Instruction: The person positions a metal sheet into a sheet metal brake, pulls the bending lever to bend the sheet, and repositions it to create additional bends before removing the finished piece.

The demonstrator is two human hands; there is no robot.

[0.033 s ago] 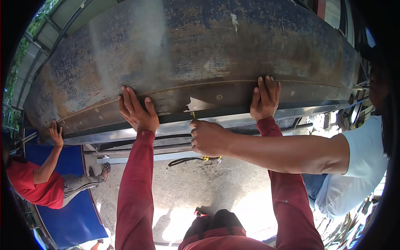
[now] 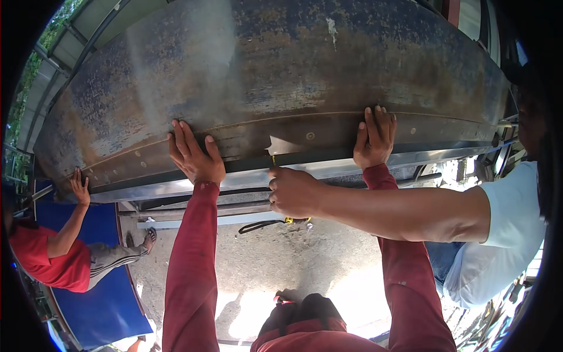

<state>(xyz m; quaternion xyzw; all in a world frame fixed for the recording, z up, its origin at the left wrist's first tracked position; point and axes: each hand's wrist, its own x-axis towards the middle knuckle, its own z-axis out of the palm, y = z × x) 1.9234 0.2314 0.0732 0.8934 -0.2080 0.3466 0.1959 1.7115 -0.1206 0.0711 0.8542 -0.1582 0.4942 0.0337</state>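
My left hand lies flat with fingers stretched on the lower edge of a large worn dark panel. My right hand rests the same way farther right, its fingers extended upward. Both touch the riveted edge strip of the panel. Below it runs a long shiny metal sheet. Between my hands, a co-worker's closed hand reaches in from the right, holding a thin yellow strip upright against the edge; it looks like tape measure blade. Beneath that fist hangs a yellow and black object with a dark strap.
At the far left, a person in a red shirt has a hand on the panel. A blue sheet lies under that person. The co-worker in a white shirt stands close on the right. A pale bar crosses above the concrete floor.
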